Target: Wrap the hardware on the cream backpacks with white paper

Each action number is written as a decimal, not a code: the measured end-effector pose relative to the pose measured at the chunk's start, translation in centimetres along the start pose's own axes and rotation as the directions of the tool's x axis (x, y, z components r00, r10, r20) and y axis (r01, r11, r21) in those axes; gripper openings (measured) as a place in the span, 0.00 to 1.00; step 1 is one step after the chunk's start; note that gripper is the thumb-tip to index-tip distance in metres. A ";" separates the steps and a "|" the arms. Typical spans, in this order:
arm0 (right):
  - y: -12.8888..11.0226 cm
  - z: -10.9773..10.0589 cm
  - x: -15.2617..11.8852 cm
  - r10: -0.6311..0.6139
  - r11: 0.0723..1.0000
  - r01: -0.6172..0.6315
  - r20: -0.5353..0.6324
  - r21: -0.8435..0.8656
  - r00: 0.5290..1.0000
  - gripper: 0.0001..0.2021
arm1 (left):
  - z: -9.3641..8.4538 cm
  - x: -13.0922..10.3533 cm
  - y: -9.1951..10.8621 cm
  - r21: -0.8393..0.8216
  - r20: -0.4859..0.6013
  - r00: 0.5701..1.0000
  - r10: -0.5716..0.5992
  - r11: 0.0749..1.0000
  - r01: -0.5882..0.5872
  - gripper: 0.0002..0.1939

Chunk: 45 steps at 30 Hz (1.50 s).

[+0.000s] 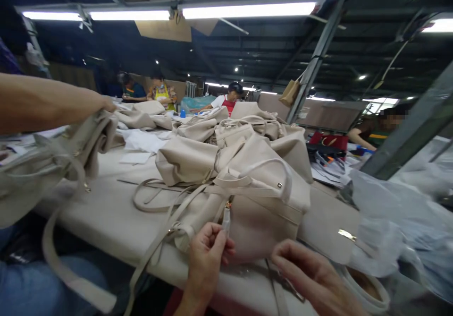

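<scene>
My left hand (208, 250) pinches the wrapped zipper pull (226, 219), which hangs by gold hardware from a beige handbag (262, 217) lying on its side on the table. The bag's handles and long shoulder strap (155, 247) trail over its top and to the left. My right hand (304, 269), slightly blurred, is low at the bag's right front, apart from it. Its fingers are curled together, and whatever they may hold is hidden. Just beneath it a narrow strap with a metal clasp (292, 290) hangs over the table edge.
At left, a co-worker's arm (46, 101) grips another beige bag (42, 165). More beige bags (240, 127) pile up behind mine. A beige flap with a gold lock (347, 234) and clear plastic (378, 212) lie right, by a metal post (414, 132). Several people work beyond.
</scene>
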State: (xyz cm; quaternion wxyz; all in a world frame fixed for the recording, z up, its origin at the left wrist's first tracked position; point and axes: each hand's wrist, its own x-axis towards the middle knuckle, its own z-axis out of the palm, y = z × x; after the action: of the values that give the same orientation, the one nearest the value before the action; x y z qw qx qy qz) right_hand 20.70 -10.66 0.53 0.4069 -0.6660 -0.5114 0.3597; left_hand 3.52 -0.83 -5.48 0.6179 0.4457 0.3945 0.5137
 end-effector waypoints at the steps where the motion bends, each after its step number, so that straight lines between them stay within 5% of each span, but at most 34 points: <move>1: -1.6 1.8 1.0 -0.065 0.998 0.064 0.053 0.008 0.996 0.17 | 0.0 -0.1 0.0 0.002 0.008 1.000 0.015 1.000 -0.015 0.18; 4: -4.2 5.2 3.9 -0.145 0.986 0.155 0.152 -0.056 0.978 0.16 | -0.1 -0.3 -0.3 -0.005 0.015 0.999 0.050 0.999 -0.050 0.18; 7: -4.4 6.3 5.8 -0.130 0.965 0.152 0.112 -0.215 0.985 0.13 | -0.5 -0.3 -0.6 0.004 0.007 0.998 0.069 0.998 -0.069 0.18; 18: -4.3 6.7 6.8 -0.097 0.912 0.105 0.040 -0.397 0.994 0.16 | -0.9 -0.1 0.0 0.080 -0.014 0.995 0.097 0.992 -0.096 0.15; 26: -3.3 7.4 6.3 -0.078 0.966 0.040 -0.140 -0.255 0.987 0.14 | -1.1 -0.2 1.3 -0.037 0.027 0.999 -0.046 0.998 0.047 0.22; 32: -2.5 7.5 5.8 -0.153 0.946 0.084 -0.203 -0.312 0.967 0.18 | -1.0 -0.6 1.5 0.022 -0.012 1.000 -0.003 1.000 0.004 0.20; 34: -2.3 7.8 5.7 -0.135 0.975 0.108 -0.131 -0.196 0.982 0.20 | -1.0 -0.7 1.5 0.045 -0.016 0.999 0.031 0.999 -0.030 0.20; 38: -2.4 8.8 5.4 0.003 0.946 -0.016 0.039 0.325 0.999 0.21 | -1.0 -0.8 1.5 0.061 -0.040 0.997 0.064 0.996 -0.062 0.23; 41: -2.3 9.5 5.2 0.129 0.735 -0.235 0.208 0.637 0.970 0.21 | -1.0 -0.9 1.3 -0.032 -0.011 1.000 -0.018 0.999 0.017 0.27; 45: -1.5 9.5 5.6 0.148 0.439 -0.433 0.412 0.787 0.899 0.25 | -1.0 -0.9 1.2 -0.244 0.095 0.981 -0.171 0.951 0.190 0.27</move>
State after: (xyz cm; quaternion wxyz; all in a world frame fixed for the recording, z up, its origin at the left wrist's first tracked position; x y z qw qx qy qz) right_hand 12.83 -3.33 -2.31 0.5381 -0.3907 -0.1897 0.7223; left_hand 2.10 -1.45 -4.61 0.7279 0.3439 0.3424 0.4843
